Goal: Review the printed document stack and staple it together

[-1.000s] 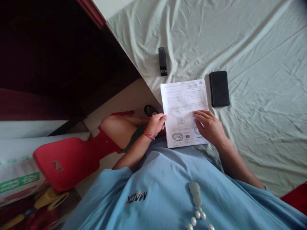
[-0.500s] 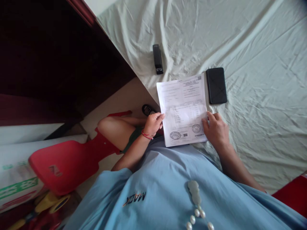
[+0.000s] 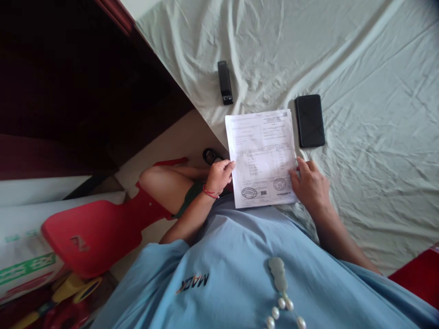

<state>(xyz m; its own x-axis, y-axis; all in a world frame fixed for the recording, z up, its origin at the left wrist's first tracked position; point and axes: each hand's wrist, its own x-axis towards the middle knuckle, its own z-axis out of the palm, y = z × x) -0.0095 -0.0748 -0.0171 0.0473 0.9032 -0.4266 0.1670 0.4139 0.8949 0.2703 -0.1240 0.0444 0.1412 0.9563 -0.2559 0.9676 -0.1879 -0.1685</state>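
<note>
A white printed paper (image 3: 262, 155) with two round stamps near its bottom lies on the pale green bedsheet (image 3: 360, 68), at the bed's near edge. My left hand (image 3: 220, 176), with a red thread at the wrist, grips the paper's left edge. My right hand (image 3: 310, 185) holds the paper's lower right edge, thumb on the sheet. A black phone (image 3: 310, 120) lies face down just right of the paper's top. A black stapler (image 3: 225, 82) lies beyond the paper's upper left corner.
Dark wooden furniture (image 3: 85, 77) fills the left. A red plastic stool (image 3: 92, 233) stands under my bare knee (image 3: 161, 187), with a printed sack (image 3: 24, 260) and yellow toy parts beside it. A dark sandal (image 3: 211, 156) lies on the floor by the bed.
My right hand slid from the middle of the paper to its lower right edge. The paper shifted slightly toward the phone and stapler.
</note>
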